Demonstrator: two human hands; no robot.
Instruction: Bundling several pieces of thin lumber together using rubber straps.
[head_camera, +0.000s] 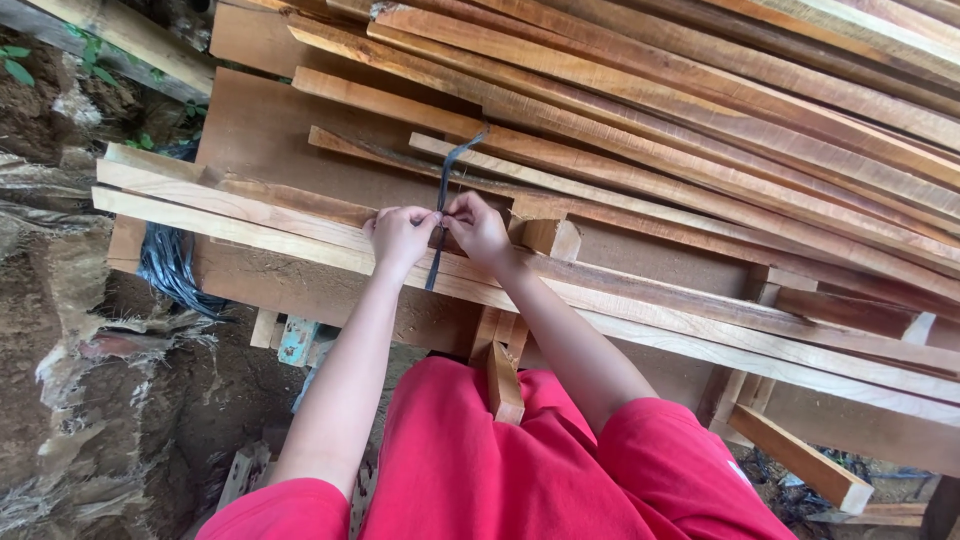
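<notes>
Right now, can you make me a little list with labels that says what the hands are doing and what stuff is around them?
Left hand: left hand, fingers pinched on the thin dark strap
Right hand: right hand, fingers pinched on the same strap, close beside the left hand
Strap: runs up and down across the long pale wooden slats
Pile: many long reddish-brown wooden planks stacked behind
Clothing: red trousers
Lap: short wooden block
Ground: brown soil at left
</notes>
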